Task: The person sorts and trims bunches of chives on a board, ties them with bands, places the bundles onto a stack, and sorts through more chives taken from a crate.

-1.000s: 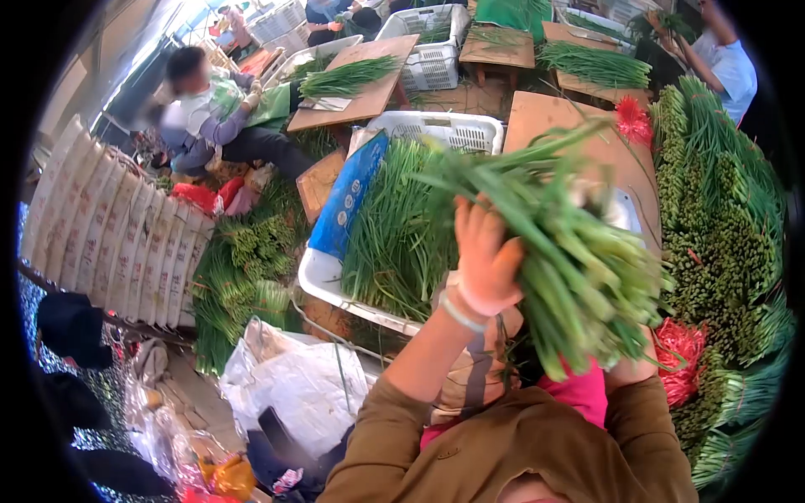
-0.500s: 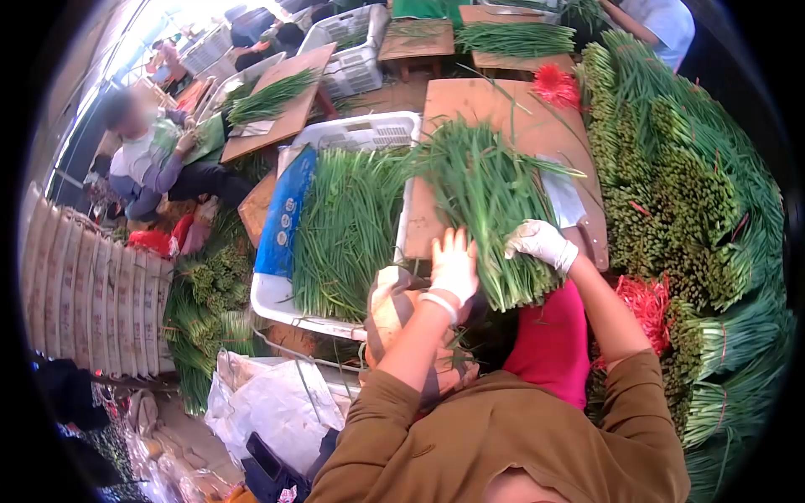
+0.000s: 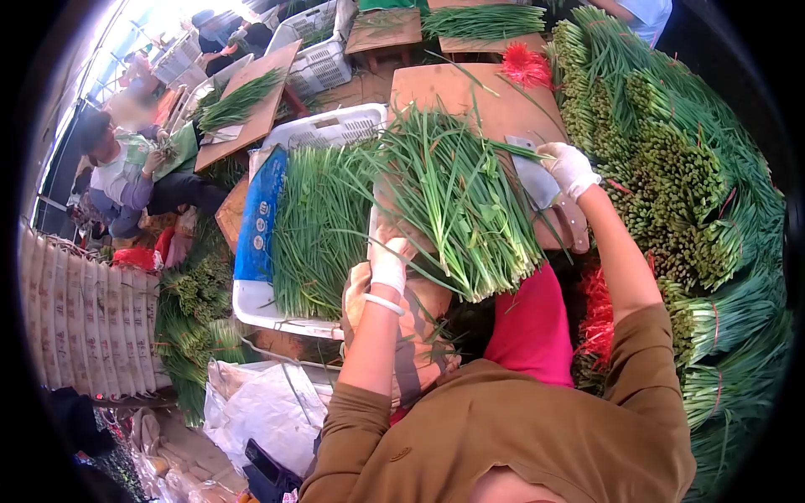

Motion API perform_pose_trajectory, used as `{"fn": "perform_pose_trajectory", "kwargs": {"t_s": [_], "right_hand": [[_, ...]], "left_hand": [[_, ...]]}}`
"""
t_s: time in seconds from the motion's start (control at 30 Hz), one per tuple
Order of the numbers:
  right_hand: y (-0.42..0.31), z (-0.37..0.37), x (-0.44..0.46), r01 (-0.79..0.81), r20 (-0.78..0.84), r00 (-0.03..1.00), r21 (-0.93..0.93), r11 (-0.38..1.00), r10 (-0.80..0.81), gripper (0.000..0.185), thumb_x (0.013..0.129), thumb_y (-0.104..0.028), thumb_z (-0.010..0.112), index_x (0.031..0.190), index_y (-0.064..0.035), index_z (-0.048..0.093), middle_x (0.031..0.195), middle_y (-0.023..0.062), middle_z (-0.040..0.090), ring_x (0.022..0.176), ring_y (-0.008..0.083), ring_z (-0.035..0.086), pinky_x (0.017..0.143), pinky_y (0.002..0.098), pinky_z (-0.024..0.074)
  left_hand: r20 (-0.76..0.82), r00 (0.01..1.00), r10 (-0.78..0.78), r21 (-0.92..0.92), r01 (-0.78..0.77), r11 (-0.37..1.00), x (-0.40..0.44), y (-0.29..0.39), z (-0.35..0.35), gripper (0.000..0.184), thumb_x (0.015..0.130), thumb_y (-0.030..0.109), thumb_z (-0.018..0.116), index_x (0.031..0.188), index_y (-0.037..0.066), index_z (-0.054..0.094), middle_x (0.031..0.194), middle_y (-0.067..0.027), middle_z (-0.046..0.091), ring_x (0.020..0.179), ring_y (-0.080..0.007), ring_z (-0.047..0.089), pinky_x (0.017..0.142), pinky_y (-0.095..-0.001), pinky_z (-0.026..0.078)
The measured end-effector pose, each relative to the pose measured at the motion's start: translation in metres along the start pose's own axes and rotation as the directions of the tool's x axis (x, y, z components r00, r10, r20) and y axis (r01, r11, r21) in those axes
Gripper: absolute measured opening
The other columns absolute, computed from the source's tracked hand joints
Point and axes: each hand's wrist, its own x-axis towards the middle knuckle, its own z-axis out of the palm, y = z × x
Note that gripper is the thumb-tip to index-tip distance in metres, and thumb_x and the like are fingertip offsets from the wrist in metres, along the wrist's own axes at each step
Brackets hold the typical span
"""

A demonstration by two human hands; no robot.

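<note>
A loose pile of garlic chives (image 3: 461, 201) lies on the wooden board (image 3: 436, 84), its pale cut ends toward me. My right hand (image 3: 570, 170), in a white glove, pinches a few chive stalks at the pile's right side, above the broad blade of a cleaver (image 3: 534, 178). At the pile's lower left is my left hand (image 3: 389, 261), also gloved, with its fingers curled in. One long stalk crosses by these fingers; whether they grip it is unclear. Left of the board stands a white crate (image 3: 268, 306) full of chives (image 3: 323, 226).
Bundled chives (image 3: 671, 176) are heaped along the right. Red ties lie in a bunch (image 3: 527, 65) on the board's far edge and in another heap (image 3: 595, 314) by my right arm. A co-worker (image 3: 122, 172) sits at the left, handling greens. A white sack (image 3: 264, 407) is at lower left.
My right hand has moved up and right from the stalk ends, now pinching a few stalks. My left hand has drawn back left off the pile, its spread fingers now curled. The cleaver blade shows more.
</note>
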Motion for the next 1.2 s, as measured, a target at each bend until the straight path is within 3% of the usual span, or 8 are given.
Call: {"fn": "perform_pose_trajectory", "kwargs": {"t_s": [0.23,0.37,0.4,0.47,0.53,0.8,1.1,1.2], "right_hand": [[0.005,0.04,0.033,0.087,0.101,0.994,-0.502,0.86,-0.042,0.036,0.079,-0.018,0.062,0.115,-0.0127,0.062,0.102,0.016,0.066,0.099,0.0287,0.063,0.088,0.0386,0.0471],[-0.023,0.048,0.021,0.221,0.302,0.949,-0.419,0.881,-0.094,0.028,0.082,-0.015,0.052,0.106,-0.0086,0.063,0.095,0.0177,0.067,0.091,0.0334,0.065,0.08,0.0405,0.0508],[-0.032,0.046,0.012,0.233,0.346,0.933,-0.355,0.905,-0.104,0.028,0.082,-0.015,0.05,0.106,-0.0078,0.063,0.093,0.0179,0.067,0.089,0.0343,0.065,0.078,0.0409,0.0514],[-0.047,0.026,-0.006,0.275,0.57,0.821,-0.366,0.889,-0.02,0.027,0.082,-0.018,0.051,0.102,-0.0063,0.065,0.092,0.0176,0.068,0.088,0.0357,0.065,0.076,0.0412,0.0522],[-0.014,0.019,-0.005,0.524,0.809,0.587,-0.346,0.779,-0.035,0.026,0.081,-0.025,0.055,0.093,-0.0053,0.068,0.091,0.0167,0.068,0.085,0.0354,0.065,0.076,0.0405,0.0521],[-0.142,0.02,0.086,0.472,0.081,0.881,-0.209,0.856,-0.466,0.025,0.082,-0.03,0.058,0.082,-0.0061,0.067,0.081,0.017,0.065,0.08,0.0339,0.064,0.074,0.0438,0.0505],[-0.279,0.229,0.152,0.696,0.587,0.718,-0.582,0.421,-0.375,0.079,0.077,-0.041,0.067,0.14,-0.0033,0.035,0.135,0.0118,0.05,0.136,0.0285,0.034,0.103,0.0675,0.0194],[-0.262,0.294,0.187,0.628,0.589,0.773,-0.658,0.415,-0.236,0.053,0.081,-0.027,0.063,0.127,-0.0039,0.054,0.113,0.0091,0.066,0.111,0.0291,0.059,0.092,0.0537,0.0391]], "left_hand": [[-0.176,0.972,0.156,0.437,-0.066,0.897,-0.029,0.0,0.063,0.08,0.086,0.046,0.06,0.143,0.004,0.023,0.133,-0.0206,0.047,0.119,-0.0315,0.049,0.099,-0.0376,0.041],[-0.078,0.981,0.18,0.974,0.037,0.224,-0.057,0.019,0.132,0.12,0.065,0.042,0.079,0.148,0.005,0.002,0.144,-0.0241,0.035,0.13,-0.0376,0.039,0.107,-0.037,0.034],[0.019,0.947,0.321,0.994,-0.051,0.092,-0.043,0.007,0.12,0.111,0.066,0.025,0.077,0.148,0.004,0.005,0.136,-0.0233,0.043,0.119,-0.0351,0.051,0.1,-0.0363,0.042],[-0.044,0.981,0.189,0.638,-0.118,0.761,-0.036,0.021,0.106,0.1,0.068,0.006,0.068,0.147,0.003,0.007,0.126,-0.0214,0.051,0.106,-0.0293,0.058,0.09,-0.0327,0.048],[-0.051,0.973,0.227,0.367,-0.193,0.91,-0.014,0.006,0.067,0.086,0.07,-0.003,0.056,0.146,0.001,0.016,0.121,-0.0181,0.055,0.097,-0.0229,0.06,0.085,-0.028,0.049],[0.31,0.872,0.379,0.831,-0.442,0.337,-0.031,-0.001,0.087,0.073,0.075,0.012,0.058,0.143,0.008,0.031,0.137,-0.0235,0.041,0.123,-0.038,0.045,0.103,-0.0389,0.038],[0.509,0.789,0.344,0.759,-0.6,0.254,-0.027,0.012,0.11,0.061,0.072,0.008,0.057,0.131,0.004,0.041,0.134,-0.0214,0.044,0.104,-0.0431,0.051,0.089,-0.0485,0.045],[0.532,0.825,0.19,0.827,-0.554,0.095,-0.021,-0.004,0.102,0.047,0.072,0.009,0.06,0.117,0.003,0.049,0.118,-0.0221,0.051,0.098,-0.0405,0.052,0.084,-0.0478,0.047]]}}
